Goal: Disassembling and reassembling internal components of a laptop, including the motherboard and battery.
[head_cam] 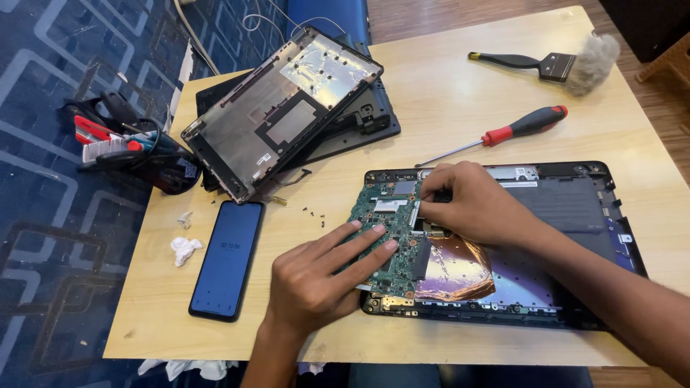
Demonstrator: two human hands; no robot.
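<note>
Fingers of the left hand (323,269) lie spread flat on the green circuit board (388,230) inside the opened laptop base (575,208) — holding nothing. Just beyond, the right hand (471,205) pinches a small part on the board's upper edge. Farther off lie a phone (226,259), a red-handled screwdriver (503,133) and a brush (568,63).

Around the opened laptop base (568,208) you have bare table (445,100) at twelve o'clock, crossed only by the red-handled screwdriver (503,133), with the brush (553,65) beyond it. At nine o'clock, loose screws (310,213) and the phone (226,259) narrow your path. The leaning back cover (280,108) blocks ten o'clock.
</note>
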